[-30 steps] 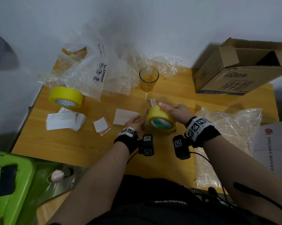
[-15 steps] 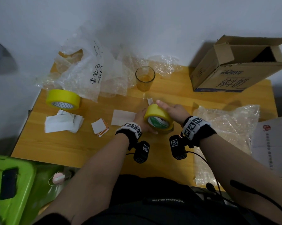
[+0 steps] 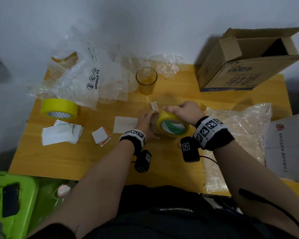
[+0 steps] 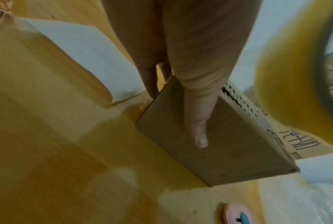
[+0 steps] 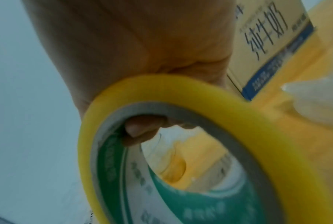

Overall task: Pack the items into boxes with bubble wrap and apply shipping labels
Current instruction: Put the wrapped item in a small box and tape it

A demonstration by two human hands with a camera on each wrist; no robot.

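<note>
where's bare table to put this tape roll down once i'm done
Bare wood lies along the near edge of the table, in front of the paper slips, and between the drinking glass and the open carton. Crowded: the far left under bubble wrap, and the right under plastic.

The head view looks steeply down from above the table (image 3: pixel 62 157), facing the wall at 12 o'clock. The left wrist view sits very close, low over the tabletop, looking along the thumb onto a small box (image 4: pixel 219 151). The right wrist view looks through the tape roll (image 5: pixel 181 97) from up close. All three share the printed carton (image 3: pixel 235 75) at 2 o'clock.
</note>
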